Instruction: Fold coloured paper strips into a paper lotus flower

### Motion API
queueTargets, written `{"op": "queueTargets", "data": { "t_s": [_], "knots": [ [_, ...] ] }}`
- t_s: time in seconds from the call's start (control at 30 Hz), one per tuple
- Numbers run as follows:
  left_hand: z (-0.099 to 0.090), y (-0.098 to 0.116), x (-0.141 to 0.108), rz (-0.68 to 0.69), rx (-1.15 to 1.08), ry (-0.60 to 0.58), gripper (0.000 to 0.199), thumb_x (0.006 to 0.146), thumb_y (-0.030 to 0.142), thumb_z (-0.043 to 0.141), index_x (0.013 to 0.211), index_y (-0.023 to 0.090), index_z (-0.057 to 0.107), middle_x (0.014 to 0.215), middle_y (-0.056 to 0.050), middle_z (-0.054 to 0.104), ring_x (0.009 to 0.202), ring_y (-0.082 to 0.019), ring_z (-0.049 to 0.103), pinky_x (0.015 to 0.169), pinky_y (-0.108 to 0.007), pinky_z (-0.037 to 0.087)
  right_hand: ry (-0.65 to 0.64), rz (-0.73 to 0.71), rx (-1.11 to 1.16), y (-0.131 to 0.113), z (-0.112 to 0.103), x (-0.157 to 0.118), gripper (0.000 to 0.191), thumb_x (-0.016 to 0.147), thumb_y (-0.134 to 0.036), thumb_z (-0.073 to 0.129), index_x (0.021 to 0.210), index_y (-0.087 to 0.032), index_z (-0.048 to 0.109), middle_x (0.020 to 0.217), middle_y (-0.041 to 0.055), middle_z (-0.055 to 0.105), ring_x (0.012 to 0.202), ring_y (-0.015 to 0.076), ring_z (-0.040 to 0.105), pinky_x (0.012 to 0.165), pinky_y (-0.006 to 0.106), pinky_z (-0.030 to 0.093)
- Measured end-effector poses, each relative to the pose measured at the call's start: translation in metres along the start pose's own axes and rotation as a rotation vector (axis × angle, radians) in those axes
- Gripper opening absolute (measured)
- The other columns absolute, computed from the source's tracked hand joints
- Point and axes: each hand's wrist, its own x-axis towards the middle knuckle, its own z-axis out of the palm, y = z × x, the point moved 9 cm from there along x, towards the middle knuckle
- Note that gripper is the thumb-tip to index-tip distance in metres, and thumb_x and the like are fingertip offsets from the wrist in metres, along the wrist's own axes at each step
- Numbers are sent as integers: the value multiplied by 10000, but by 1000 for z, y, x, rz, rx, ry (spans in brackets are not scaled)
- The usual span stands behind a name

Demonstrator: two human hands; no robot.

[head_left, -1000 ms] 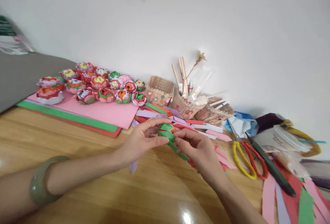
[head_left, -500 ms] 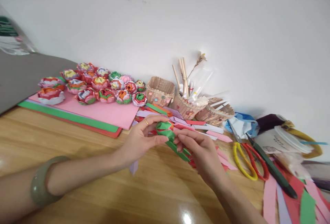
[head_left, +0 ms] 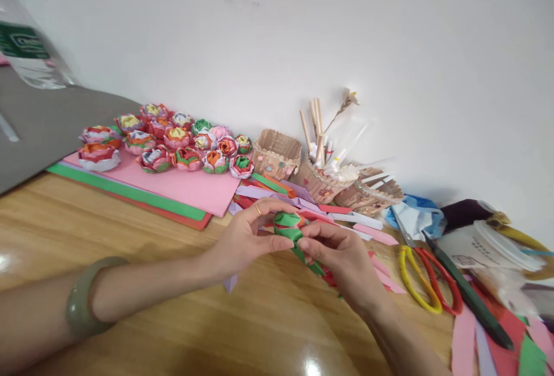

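Observation:
Between my hands is a small paper flower [head_left: 286, 221], green outside with some orange and red showing at its top. My left hand [head_left: 246, 237] grips it from the left, thumb in front and index finger curled over the far side. A folded green paper strip [head_left: 318, 269] hangs from the flower down to the right. My right hand [head_left: 340, 252] pinches this strip close to the flower, thumb against bent fingers. Part of the strip is hidden behind the right hand. Several folded paper strips [head_left: 298, 194] lie on the table just behind the hands.
Finished paper flowers [head_left: 187, 158] sit on stacked coloured sheets [head_left: 194, 190] at back left. Small decorated baskets [head_left: 277, 151] stand along the wall, one holding wooden sticks [head_left: 317, 119]. On the right lie scissors [head_left: 422, 284], a dark green pen-shaped tool [head_left: 471, 298], a white tub [head_left: 489, 246] and paper strips.
The view has shifted slightly left, so everything appears further right. My right fingers have closed in nearer the flower, and less of the green strip shows.

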Motion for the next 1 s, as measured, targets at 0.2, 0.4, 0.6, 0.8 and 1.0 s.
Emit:
{"op": "queueTargets", "data": {
  "t_s": [0.2, 0.4, 0.6, 0.8, 1.0],
  "knots": [
    [3, -2, -2, -23, 22, -36, 329, 641, 192, 768, 953, 222, 671, 1055, -40, 560, 970, -198, 566, 825, -326, 481, -128, -97, -333, -16, 7, -4, 275, 747, -432, 671, 681, -170, 620, 570, -33, 491, 491, 81, 394, 427, 204, 310],
    [3, -3, 0, -34, 48, -34, 327, 656, 179, 754, 965, 231, 659, 1082, -36, 559, 989, -189, 559, 812, -304, 480, -214, -169, -404, -21, 9, -5, 270, 853, -392, 554, 716, -165, 606, 663, -9, 528, 604, 101, 475, 531, 205, 379],
    [3, -2, -1, -21, 33, -46, 319, 666, 194, 754, 969, 247, 668, 1071, -28, 560, 980, -185, 567, 825, -310, 475, -147, -78, -304, -16, 2, -2, 299, 737, -451, 672, 674, -159, 655, 608, -15, 539, 542, 93, 459, 487, 211, 360],
    [5, -1, 0, -63, -5, -40, 299, 654, 179, 752, 941, 221, 679, 1075, -44, 608, 996, -207, 567, 858, -337, 449, -86, 13, -185, -11, -1, 0, 271, 592, -428, 785, 621, -168, 714, 588, 0, 605, 500, 96, 504, 474, 231, 409],
    [10, -2, 0, -107, -82, -69, 291, 629, 137, 760, 900, 205, 681, 1002, -32, 626, 932, -185, 573, 817, -313, 448, -51, 100, -153, -5, -4, -1, 250, 548, -383, 819, 544, -161, 706, 458, -12, 572, 423, 74, 472, 385, 199, 334]
  ]
}}
